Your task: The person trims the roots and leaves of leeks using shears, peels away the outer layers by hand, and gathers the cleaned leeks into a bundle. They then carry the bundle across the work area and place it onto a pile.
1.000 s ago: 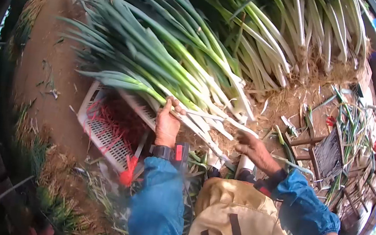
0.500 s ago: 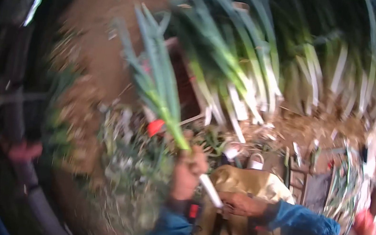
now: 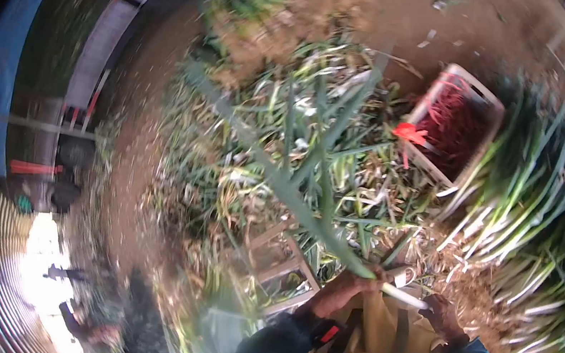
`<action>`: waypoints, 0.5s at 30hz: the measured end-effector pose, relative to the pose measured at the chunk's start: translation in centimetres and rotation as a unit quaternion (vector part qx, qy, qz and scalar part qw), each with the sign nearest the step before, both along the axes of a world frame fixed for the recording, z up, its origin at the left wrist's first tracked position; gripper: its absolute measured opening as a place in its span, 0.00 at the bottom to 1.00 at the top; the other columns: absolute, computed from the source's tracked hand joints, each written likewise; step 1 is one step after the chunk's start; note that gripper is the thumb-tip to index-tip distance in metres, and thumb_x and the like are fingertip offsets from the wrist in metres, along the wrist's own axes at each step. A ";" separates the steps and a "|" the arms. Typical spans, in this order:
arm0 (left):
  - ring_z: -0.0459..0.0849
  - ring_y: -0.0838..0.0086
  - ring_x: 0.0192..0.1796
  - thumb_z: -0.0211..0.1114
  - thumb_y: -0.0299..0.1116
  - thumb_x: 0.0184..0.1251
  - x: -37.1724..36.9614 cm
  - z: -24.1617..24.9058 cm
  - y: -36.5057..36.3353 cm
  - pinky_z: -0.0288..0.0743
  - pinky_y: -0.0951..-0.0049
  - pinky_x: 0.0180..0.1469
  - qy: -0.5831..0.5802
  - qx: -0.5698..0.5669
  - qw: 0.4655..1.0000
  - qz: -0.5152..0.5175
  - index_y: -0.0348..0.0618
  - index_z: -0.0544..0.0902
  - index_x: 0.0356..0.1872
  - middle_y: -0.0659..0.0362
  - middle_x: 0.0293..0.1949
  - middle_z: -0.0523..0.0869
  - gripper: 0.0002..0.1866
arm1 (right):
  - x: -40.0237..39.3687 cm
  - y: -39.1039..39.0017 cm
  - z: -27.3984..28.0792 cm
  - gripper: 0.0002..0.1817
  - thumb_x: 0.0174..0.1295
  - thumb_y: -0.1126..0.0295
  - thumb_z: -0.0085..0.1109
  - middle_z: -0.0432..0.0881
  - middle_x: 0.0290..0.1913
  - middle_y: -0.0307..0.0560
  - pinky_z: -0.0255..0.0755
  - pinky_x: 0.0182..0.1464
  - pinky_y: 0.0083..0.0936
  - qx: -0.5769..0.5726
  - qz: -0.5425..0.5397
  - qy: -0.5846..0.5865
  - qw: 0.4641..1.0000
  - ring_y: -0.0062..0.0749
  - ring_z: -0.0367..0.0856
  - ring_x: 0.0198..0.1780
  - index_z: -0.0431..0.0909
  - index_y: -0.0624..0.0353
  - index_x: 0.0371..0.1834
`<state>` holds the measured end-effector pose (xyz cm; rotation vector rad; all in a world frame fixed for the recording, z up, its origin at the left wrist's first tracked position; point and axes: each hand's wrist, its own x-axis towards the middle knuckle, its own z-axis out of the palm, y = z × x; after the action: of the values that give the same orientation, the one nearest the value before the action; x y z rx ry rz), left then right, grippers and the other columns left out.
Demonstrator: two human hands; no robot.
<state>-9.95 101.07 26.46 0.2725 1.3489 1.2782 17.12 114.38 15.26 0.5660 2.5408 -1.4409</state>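
Note:
My left hand (image 3: 348, 287) is closed round the pale lower stalk of a long green onion (image 3: 281, 185). Its green leaves fan out to the upper left, over the litter of trimmed leaves. At the white root end, my right hand (image 3: 443, 317) is closed with its fingertips on the stalk; whether it also holds a small tool is hidden. Both hands are in front of my tan apron (image 3: 379, 334). To the right lies a large heap of green onions (image 3: 509, 208), white ends towards me.
A pale plastic crate (image 3: 418, 109) of red strips, with a red ribbon (image 3: 411, 133) on its side, stands ahead. Trimmed leaves (image 3: 259, 137) cover the ground. A wooden frame (image 3: 284, 267) lies near my left arm. Wheeled machinery (image 3: 75, 154) is at far left.
My view has swung left, so the heap and crate now appear farther right. The green onion has tipped lower, its leaves pointing more to the left. Both hands keep near its white end.

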 end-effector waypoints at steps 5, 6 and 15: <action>0.78 0.67 0.43 0.59 0.30 0.57 -3.2 -1.3 -16.2 0.73 0.69 0.49 0.008 -0.001 0.957 0.291 0.36 0.75 0.38 0.54 0.40 0.78 0.11 | -9.7 -1.5 1.1 0.28 0.49 0.65 0.61 0.69 0.52 0.58 0.60 0.56 0.42 0.139 0.035 0.016 0.990 0.54 0.66 0.54 0.66 0.63 0.53; 0.78 0.66 0.42 0.59 0.30 0.58 -3.6 -0.3 -19.3 0.73 0.68 0.50 0.183 -0.089 0.940 0.273 0.35 0.75 0.39 0.53 0.40 0.78 0.11 | -12.6 -1.8 2.8 0.28 0.52 0.63 0.60 0.67 0.54 0.61 0.60 0.57 0.42 0.080 0.036 -0.008 0.996 0.55 0.64 0.56 0.64 0.64 0.55; 0.74 0.67 0.51 0.56 0.34 0.64 -6.1 2.8 -43.9 0.66 0.68 0.56 0.400 -0.567 0.605 0.390 0.41 0.73 0.39 0.53 0.47 0.77 0.09 | -22.7 -8.7 4.0 0.22 0.52 0.65 0.59 0.73 0.45 0.58 0.69 0.47 0.41 0.120 0.261 0.010 0.958 0.53 0.72 0.48 0.68 0.60 0.50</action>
<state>-16.04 57.13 29.29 -0.8613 3.0090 0.5973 -5.61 105.66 19.29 -0.1011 2.6184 -0.9646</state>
